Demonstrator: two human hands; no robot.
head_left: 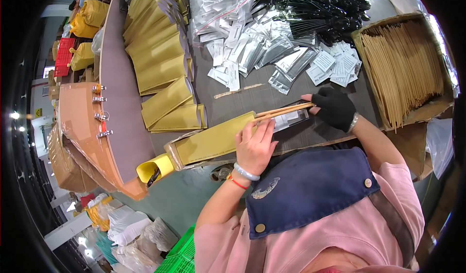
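My left hand (255,146), bare with a bracelet at the wrist, presses on the open end of a long yellow paper bag (211,141) lying at the table's near edge. My right hand (334,108), in a black fingerless glove, holds a pair of wooden chopsticks (284,110) and a clear packet (290,119); their tips reach into the bag's mouth. The bag lies slanted, its closed end toward the lower left.
Stacked yellow bags (158,54) cover the left of the table. Clear and white sachets (252,49) and black plastic cutlery (320,8) lie at the back. A cardboard box of chopsticks (403,69) stands at the right. Green crates (179,256) and sacks sit on the floor.
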